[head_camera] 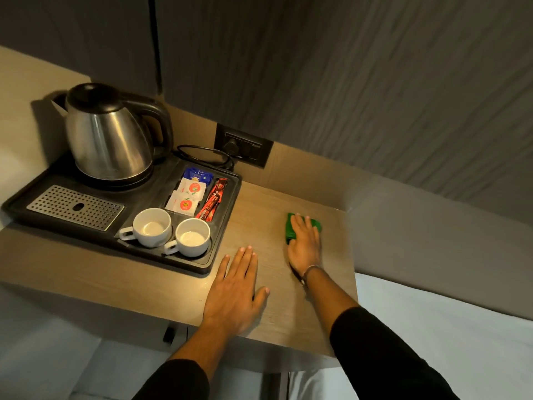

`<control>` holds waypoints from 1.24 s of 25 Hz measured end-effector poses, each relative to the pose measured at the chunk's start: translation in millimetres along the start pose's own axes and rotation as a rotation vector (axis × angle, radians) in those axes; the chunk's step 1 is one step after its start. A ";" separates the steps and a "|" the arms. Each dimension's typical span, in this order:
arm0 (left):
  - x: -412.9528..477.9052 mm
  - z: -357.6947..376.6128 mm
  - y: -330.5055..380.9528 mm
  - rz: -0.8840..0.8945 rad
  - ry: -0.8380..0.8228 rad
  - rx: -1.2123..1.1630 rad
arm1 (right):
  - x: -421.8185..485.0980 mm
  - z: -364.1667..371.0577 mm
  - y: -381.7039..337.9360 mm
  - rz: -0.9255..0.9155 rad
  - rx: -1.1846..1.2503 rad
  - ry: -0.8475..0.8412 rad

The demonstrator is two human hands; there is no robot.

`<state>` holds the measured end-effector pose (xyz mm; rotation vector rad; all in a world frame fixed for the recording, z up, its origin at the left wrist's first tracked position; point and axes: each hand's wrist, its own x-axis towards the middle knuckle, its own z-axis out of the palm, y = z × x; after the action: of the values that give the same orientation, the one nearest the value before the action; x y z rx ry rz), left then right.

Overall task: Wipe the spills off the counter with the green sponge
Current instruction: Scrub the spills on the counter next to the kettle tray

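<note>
The green sponge [290, 230] lies on the wooden counter [259, 215], toward its right side. My right hand [305, 243] presses flat on top of the sponge, fingers together, covering most of it. My left hand [235, 287] rests palm down on the counter near the front edge, fingers spread, holding nothing. No spill shows clearly on the wood; a bright sheen sits left of my left hand.
A black tray [225, 226] fills the counter's left half with a steel kettle [109, 134], two white cups [153, 228] [191, 236], sachets [187, 194] and a perforated metal grate [75, 206]. A wall socket [243, 148] with the kettle cord sits behind. A white bed [447, 327] lies right.
</note>
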<state>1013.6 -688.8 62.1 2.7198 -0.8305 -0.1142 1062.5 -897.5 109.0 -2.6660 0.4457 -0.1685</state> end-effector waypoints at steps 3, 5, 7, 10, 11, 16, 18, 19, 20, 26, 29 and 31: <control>-0.8 -0.8 0.6 0.005 0.000 0.004 | -67.9 9.4 6.3 -0.210 0.024 -0.091; -0.7 -1.7 0.0 0.006 -0.010 0.001 | -124.7 4.9 33.0 -0.271 0.015 -0.160; -0.6 -1.1 -0.6 0.008 -0.008 0.001 | -155.1 -10.3 68.1 -0.222 0.000 -0.147; 0.5 -0.5 -1.1 0.017 -0.010 -0.003 | -126.1 -32.7 87.8 -0.084 -0.021 -0.045; 0.6 0.6 -1.5 0.016 -0.003 -0.004 | -105.3 -34.8 83.3 -0.055 -0.040 -0.021; 3.0 3.2 -3.3 0.011 -0.009 -0.003 | -34.3 -9.1 30.6 -0.052 0.005 -0.016; 0.5 0.0 -1.7 0.010 -0.003 -0.005 | -53.6 4.6 15.3 -0.162 0.016 -0.051; -4.2 -2.9 0.1 -0.004 0.009 -0.018 | -72.2 9.4 12.3 -0.230 0.022 -0.084; -11.6 -5.3 1.8 -0.031 0.012 -0.036 | -92.3 12.8 13.2 -0.289 0.027 -0.118; -126.2 -19.7 23.1 -0.186 0.112 0.040 | -186.4 -11.9 18.4 -0.368 0.059 -0.145; -191.9 -27.0 34.0 -0.280 0.143 0.079 | -226.6 -17.6 -3.1 -0.488 0.040 -0.112; -241.6 -26.7 42.6 -0.362 0.165 0.094 | -259.0 -16.5 -17.2 -0.586 0.010 -0.101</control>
<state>794.6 -581.0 98.0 2.8914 -0.3001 0.0750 820.7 -802.4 118.9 -2.7039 -0.3768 -0.2047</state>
